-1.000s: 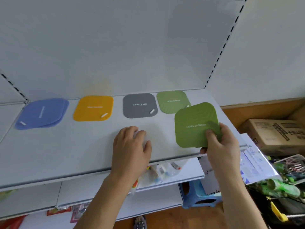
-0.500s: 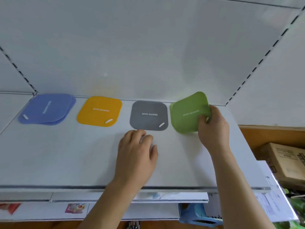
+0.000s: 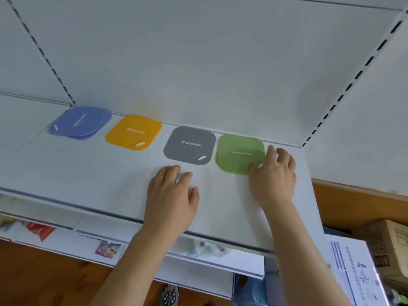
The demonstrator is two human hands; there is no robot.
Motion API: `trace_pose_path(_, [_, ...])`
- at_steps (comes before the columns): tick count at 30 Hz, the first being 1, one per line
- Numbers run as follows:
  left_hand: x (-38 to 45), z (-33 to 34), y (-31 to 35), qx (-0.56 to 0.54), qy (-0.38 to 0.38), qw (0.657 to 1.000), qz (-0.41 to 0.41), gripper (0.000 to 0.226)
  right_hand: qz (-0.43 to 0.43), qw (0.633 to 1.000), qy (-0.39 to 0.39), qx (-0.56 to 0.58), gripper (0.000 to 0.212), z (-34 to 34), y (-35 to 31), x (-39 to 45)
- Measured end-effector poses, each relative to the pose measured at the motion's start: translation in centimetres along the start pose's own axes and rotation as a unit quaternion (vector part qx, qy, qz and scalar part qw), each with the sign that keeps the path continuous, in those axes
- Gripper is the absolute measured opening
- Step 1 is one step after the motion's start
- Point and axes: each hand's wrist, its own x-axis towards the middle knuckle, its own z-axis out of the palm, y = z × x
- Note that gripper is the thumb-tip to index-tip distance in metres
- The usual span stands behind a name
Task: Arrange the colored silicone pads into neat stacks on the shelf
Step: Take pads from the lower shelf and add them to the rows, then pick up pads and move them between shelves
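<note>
Green pad set down on its stack, right hand at its corner.

Head view: the right hand (image 3: 273, 175) rests loosely spread on the green pad (image 3: 239, 152), fingertips on its near-right corner, gripping nothing; the pad lies just left of the hand. The left hand (image 3: 172, 195) lies flat and empty on the shelf (image 3: 88, 173). The pads are thin, matte, rounded squares: blue pads (image 3: 80, 123) askew, yellow pad (image 3: 133, 131), grey pad (image 3: 189, 145).

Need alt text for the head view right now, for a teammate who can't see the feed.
A person's right hand touches the near right corner of a green pad lying on a white shelf, last in a row after blue, yellow and grey pads. The left hand rests flat on the shelf.
</note>
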Motion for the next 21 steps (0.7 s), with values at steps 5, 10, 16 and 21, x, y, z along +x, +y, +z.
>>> trace_pose_path(5, [-2.3,-0.8,0.8,-0.002,-0.009,1.0,-0.014,0.042,-0.113,0.991,0.04,0.064,0.042,-1.4,1.9,-2.6])
trace_pose_path(10, [-7.3,-3.0,0.2,-0.02,0.006,0.998,-0.053,0.043,-0.221,0.965,0.016,0.139,0.033,-1.6,-0.5,-6.8])
trace_pose_path(16, [-16.6,-7.3,-3.4,-0.006,0.031,0.982,-0.187,0.039,-0.366,0.892,-0.043,0.262,0.03,-1.5,-6.8,-14.6])
trace_pose_path(21, [-28.3,-9.9,-7.3,-0.002,0.057,0.939,-0.339,0.036,-0.448,0.841,-0.165,0.254,0.036,1.1,-9.5,-22.5])
